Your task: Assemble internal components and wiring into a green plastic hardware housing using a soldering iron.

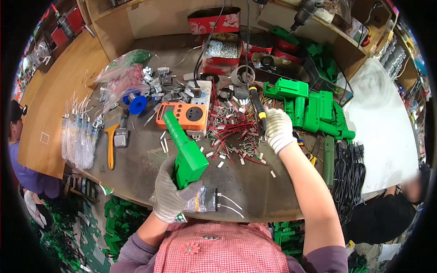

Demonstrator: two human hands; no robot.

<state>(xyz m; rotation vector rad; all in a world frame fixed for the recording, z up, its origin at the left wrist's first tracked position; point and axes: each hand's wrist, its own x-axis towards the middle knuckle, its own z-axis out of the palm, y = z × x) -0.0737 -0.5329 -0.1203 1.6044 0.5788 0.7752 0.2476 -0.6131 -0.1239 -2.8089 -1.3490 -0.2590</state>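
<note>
Left hand point(173, 191), held near, curls snugly round a green housing point(190, 158); right hand point(278, 130), stretched farther out, half curled, meets a yellow-and-black driver point(256, 103); whether gripping, I cannot tell.

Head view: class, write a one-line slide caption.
Gloved left hand holds a green casing, gloved right hand at a black-yellow tool, over a cluttered bench.
</note>
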